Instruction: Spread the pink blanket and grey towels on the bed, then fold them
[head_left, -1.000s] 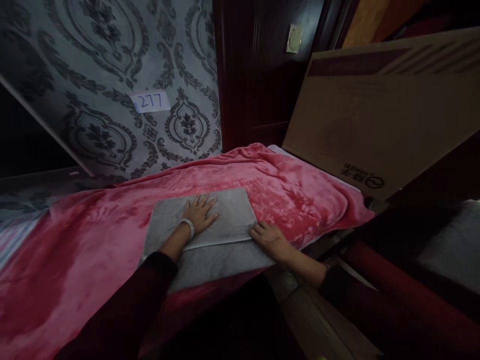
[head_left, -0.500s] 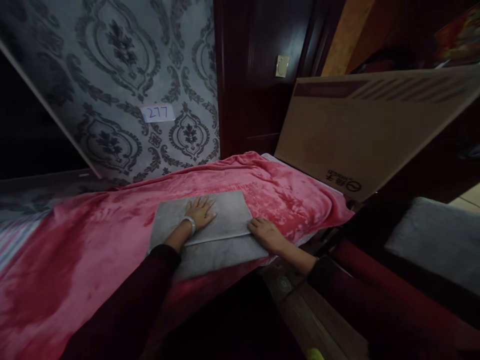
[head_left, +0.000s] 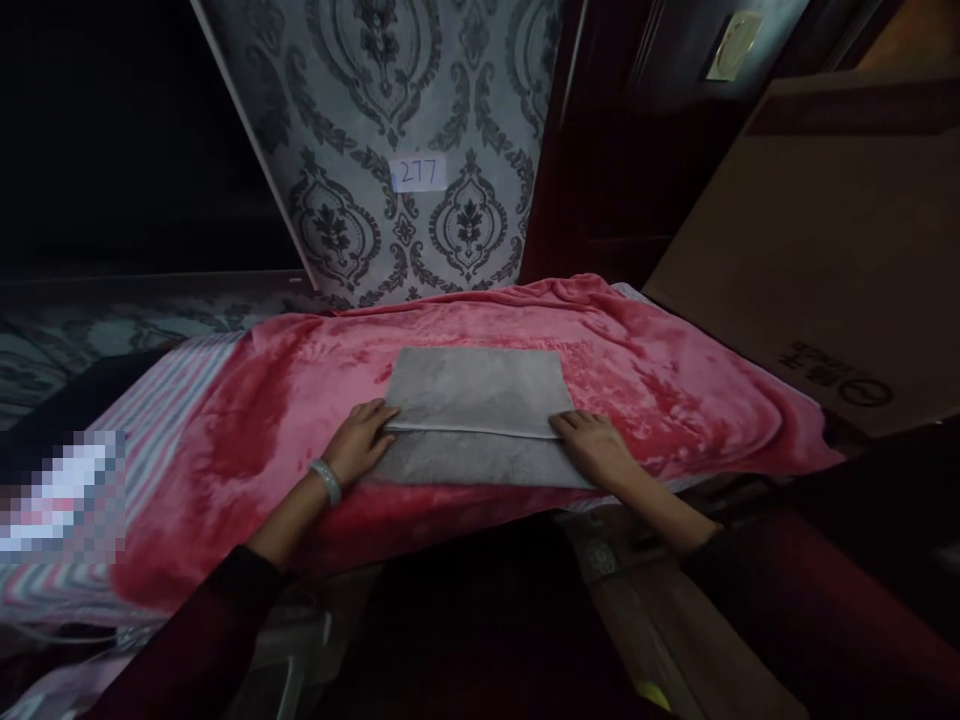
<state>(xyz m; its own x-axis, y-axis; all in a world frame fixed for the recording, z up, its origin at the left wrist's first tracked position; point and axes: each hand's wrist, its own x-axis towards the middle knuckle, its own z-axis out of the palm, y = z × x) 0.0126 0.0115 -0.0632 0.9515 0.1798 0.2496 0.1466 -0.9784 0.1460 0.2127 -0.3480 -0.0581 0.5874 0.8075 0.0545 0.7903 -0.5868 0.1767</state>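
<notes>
A folded grey cloth (head_left: pixel 480 388), soft and plush-looking, lies flat on a pink blanket (head_left: pixel 300 370). Its upper flap ends in a straight edge across the front part. At the left end of that edge, my left hand (head_left: pixel 355 440), with a bracelet at the wrist, pinches the cloth between fingers and thumb. My right hand (head_left: pixel 596 445) grips the opposite end of the same edge, its thumb hidden from view.
The pink blanket covers a table, over a striped cloth (head_left: pixel 176 400) showing at the left. Behind stands a patterned wall with a paper label (head_left: pixel 418 173). A large cardboard box (head_left: pixel 825 240) leans at the right, and a dark screen-like panel (head_left: pixel 135 140) is at upper left.
My left hand has moved from lying spread on top of the cloth to its left edge, where it grips. My right hand stays at the right edge. The view has turned left.
</notes>
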